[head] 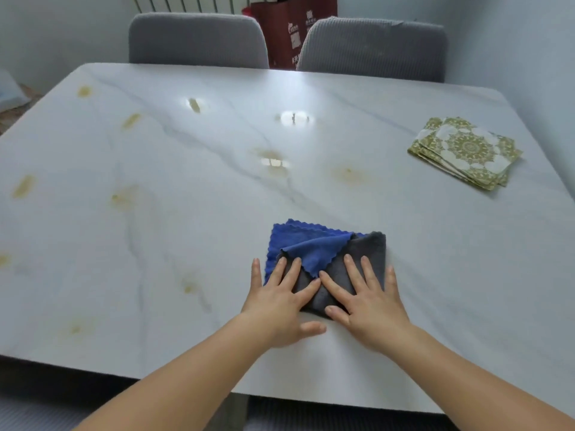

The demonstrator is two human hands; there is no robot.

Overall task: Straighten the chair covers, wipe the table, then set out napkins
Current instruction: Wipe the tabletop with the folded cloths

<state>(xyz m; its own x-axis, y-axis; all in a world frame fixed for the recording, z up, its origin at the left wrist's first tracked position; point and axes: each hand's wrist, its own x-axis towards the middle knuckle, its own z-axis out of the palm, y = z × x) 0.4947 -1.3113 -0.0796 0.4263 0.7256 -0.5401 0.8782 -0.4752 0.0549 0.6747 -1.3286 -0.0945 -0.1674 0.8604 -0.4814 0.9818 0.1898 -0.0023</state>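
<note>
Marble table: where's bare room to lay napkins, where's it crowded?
On the white marble table, free: the far strip before the two grey chairs, and the near right corner below the green patterned napkin stack. Crowded: near centre, where the left hand and right hand press the blue-grey cloth. Yellow stains dot the left half.

Pale walls (513, 42) surround me; white radiator (186, 3) and dark red bag (289, 29) stand opposite.
</note>
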